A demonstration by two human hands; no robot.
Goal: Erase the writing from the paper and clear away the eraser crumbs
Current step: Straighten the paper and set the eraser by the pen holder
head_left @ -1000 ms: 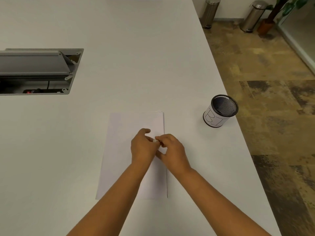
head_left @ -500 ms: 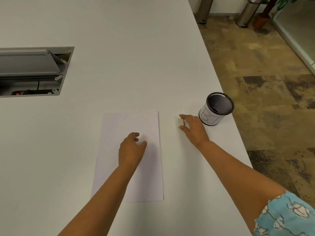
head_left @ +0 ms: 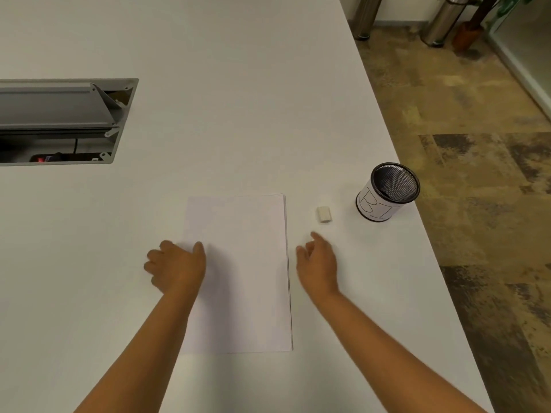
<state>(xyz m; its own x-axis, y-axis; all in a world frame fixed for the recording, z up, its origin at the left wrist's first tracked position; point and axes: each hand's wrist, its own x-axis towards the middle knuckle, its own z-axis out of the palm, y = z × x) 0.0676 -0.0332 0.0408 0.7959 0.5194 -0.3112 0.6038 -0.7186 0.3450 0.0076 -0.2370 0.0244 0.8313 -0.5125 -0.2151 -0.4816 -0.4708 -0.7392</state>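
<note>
Neither hand has a grip on anything here: the left hand (head_left: 176,266) sits low and left of centre, fingers loosely spread, straddling the left edge of the paper (head_left: 238,272), thumb over the sheet and the other fingers out over the bare table (head_left: 208,84); whether the palm actually presses down, hard to tell. Over on the other side, the right hand (head_left: 317,262) is empty too, fingers relaxed and apart, hovering or resting on the table just beside the paper's right edge, not touching the sheet. Up and to the right of that hand lies the eraser (head_left: 323,214), a small pale block, on its own on the table, clear of the fingertips, between the paper and the mesh pen cup (head_left: 387,193). The paper itself lies flat in the middle of the frame, long edges running up the picture, and its surface looks blank from here; any faint marks or crumbs are too small to make out. The pen cup stands upright near the table's right edge, black mesh with a white label carrying hand-drawn letters. At the upper left of the frame, a cable hatch (head_left: 62,120) is set into the table with its grey lid tilted open. Top right, past the table, two steel bins (head_left: 444,19) stand on the patterned floor beside a potted plant (head_left: 468,34).
</note>
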